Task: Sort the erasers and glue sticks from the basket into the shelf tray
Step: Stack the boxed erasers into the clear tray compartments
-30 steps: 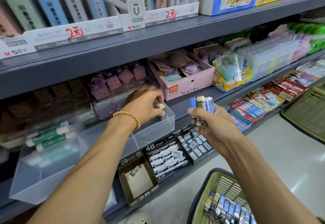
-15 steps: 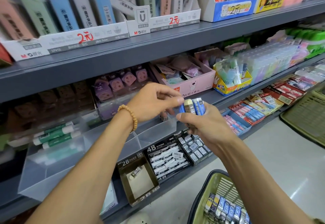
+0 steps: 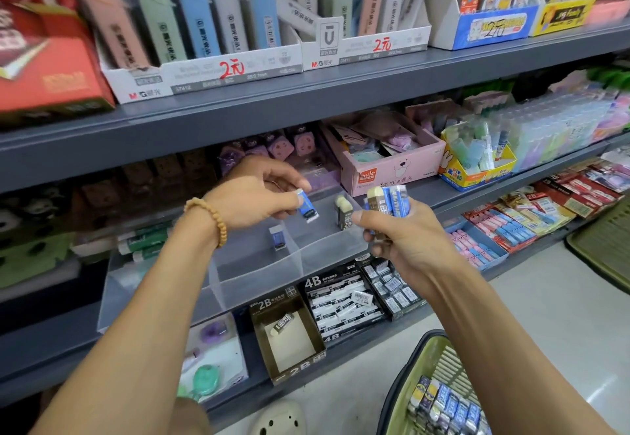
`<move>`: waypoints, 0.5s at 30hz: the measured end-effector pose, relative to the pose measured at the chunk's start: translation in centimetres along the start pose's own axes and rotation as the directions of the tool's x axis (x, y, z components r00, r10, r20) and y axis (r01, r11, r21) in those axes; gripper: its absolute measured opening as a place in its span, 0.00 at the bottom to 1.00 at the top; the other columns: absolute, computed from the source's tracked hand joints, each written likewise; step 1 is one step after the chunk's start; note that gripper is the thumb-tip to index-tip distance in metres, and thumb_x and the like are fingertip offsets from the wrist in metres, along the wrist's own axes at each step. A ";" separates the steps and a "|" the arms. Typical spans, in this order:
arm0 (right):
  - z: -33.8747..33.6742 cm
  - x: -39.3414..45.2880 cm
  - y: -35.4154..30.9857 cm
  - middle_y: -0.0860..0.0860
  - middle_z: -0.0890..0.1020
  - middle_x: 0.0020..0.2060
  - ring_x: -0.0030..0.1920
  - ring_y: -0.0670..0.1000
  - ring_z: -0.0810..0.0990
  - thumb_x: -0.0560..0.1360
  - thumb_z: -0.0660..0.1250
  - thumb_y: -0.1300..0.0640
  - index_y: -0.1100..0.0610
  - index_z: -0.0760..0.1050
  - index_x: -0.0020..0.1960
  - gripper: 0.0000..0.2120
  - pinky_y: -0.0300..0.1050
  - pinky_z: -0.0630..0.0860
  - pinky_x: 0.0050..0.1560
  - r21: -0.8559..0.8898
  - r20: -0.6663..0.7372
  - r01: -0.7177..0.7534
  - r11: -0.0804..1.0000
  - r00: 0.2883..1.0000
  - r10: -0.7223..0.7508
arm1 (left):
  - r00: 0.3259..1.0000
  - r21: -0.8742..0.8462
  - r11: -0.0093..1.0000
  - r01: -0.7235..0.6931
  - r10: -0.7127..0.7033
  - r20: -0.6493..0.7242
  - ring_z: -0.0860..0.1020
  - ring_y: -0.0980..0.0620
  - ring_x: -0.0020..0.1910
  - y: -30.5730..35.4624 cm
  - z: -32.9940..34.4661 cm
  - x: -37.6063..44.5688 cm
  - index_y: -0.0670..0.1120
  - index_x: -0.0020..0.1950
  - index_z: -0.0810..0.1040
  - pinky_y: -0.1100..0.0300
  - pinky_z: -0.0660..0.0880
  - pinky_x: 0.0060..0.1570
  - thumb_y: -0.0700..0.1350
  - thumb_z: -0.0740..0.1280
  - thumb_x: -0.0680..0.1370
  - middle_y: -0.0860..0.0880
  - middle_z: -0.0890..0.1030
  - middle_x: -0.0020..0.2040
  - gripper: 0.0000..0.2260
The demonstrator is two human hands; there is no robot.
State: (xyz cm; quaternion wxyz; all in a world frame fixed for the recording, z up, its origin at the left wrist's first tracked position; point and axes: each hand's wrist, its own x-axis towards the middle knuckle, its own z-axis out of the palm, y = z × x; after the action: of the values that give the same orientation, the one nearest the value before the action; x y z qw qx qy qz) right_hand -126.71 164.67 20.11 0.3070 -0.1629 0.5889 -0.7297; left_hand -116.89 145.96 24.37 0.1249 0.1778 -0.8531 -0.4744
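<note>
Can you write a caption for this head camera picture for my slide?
Left hand lowers a blue eraser toward the clear tray; right hand holds more.

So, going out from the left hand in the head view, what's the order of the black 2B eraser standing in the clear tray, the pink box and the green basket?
From the left hand:
1. Black 2B eraser, just right, inside the clear tray.
2. Pink box, up and right on the shelf.
3. Green basket, low at the bottom right.
</note>
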 end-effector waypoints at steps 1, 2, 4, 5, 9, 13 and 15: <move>0.1 -0.1 0.0 0.46 0.80 0.29 0.31 0.48 0.73 0.71 0.74 0.69 0.56 0.74 0.44 0.12 0.40 0.68 0.30 -0.005 0.004 -0.002 1.000 1.000 0.002 | 1.000 0.043 0.999 0.015 -0.015 -0.008 0.77 0.56 0.31 -0.4 -0.5 -0.3 0.46 0.40 0.81 0.66 0.78 0.32 0.31 0.70 0.73 0.48 0.80 0.33 0.10; 0.2 -0.2 0.1 0.46 0.80 0.29 0.32 0.48 0.73 0.71 0.74 0.69 0.55 0.75 0.44 0.12 0.40 0.68 0.30 -0.009 0.007 -0.003 1.000 1.000 0.003 | 1.000 0.091 0.996 0.026 -0.025 -0.010 0.77 0.57 0.30 -0.7 -1.0 -0.5 0.46 0.40 0.81 0.68 0.76 0.30 0.31 0.71 0.72 0.48 0.80 0.34 0.10; 0.4 -0.3 0.1 0.46 0.79 0.30 0.32 0.48 0.73 0.71 0.74 0.68 0.55 0.75 0.44 0.12 0.40 0.68 0.30 -0.019 0.006 -0.004 1.000 1.000 0.004 | 0.999 0.188 0.981 0.037 -0.037 -0.002 0.76 0.55 0.31 -1.3 -1.6 -0.8 0.46 0.41 0.82 0.66 0.75 0.31 0.33 0.73 0.71 0.48 0.80 0.34 0.08; 0.5 -0.4 0.2 0.47 0.79 0.30 0.32 0.49 0.73 0.71 0.74 0.68 0.55 0.75 0.44 0.12 0.40 0.69 0.29 -0.027 0.004 -0.005 1.000 1.000 0.005 | 0.999 0.231 0.972 0.038 -0.039 -0.002 0.75 0.55 0.31 -1.6 -1.8 -0.8 0.46 0.41 0.83 0.64 0.75 0.34 0.35 0.74 0.70 0.50 0.80 0.33 0.07; 0.5 -0.5 0.3 0.50 0.78 0.33 0.32 0.49 0.74 0.70 0.75 0.67 0.55 0.75 0.45 0.12 0.40 0.69 0.29 -0.041 -0.008 -0.014 0.999 1.000 0.013 | 1.000 0.341 0.940 0.018 -0.014 -0.015 0.71 0.63 0.27 -2.1 -2.1 -1.0 0.47 0.41 0.84 0.70 0.69 0.30 0.39 0.77 0.68 0.55 0.77 0.29 0.05; 0.7 -0.5 0.1 0.47 0.79 0.31 0.32 0.48 0.74 0.71 0.74 0.67 0.55 0.75 0.44 0.11 0.40 0.69 0.30 -0.048 0.002 -0.008 0.999 1.000 0.008 | 1.000 0.345 0.939 0.009 -0.009 0.000 0.73 0.64 0.27 -2.4 -2.5 -1.0 0.46 0.41 0.84 0.72 0.70 0.30 0.37 0.78 0.68 0.52 0.79 0.31 0.07; 0.9 -0.5 0.1 0.46 0.80 0.30 0.32 0.48 0.74 0.71 0.73 0.68 0.54 0.75 0.43 0.11 0.40 0.69 0.30 -0.055 0.007 -0.004 0.998 1.000 0.005 | 1.000 0.378 0.926 0.008 -0.007 -0.004 0.74 0.61 0.29 -3.0 -2.1 -0.8 0.48 0.38 0.83 0.66 0.74 0.34 0.37 0.79 0.66 0.53 0.79 0.31 0.09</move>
State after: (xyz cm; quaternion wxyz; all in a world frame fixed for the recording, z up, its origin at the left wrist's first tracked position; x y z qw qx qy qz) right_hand -125.74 164.34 20.32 0.3062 -0.1727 0.6080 -0.7119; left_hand -114.82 143.16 22.86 0.0876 0.2022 -0.9278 -0.3012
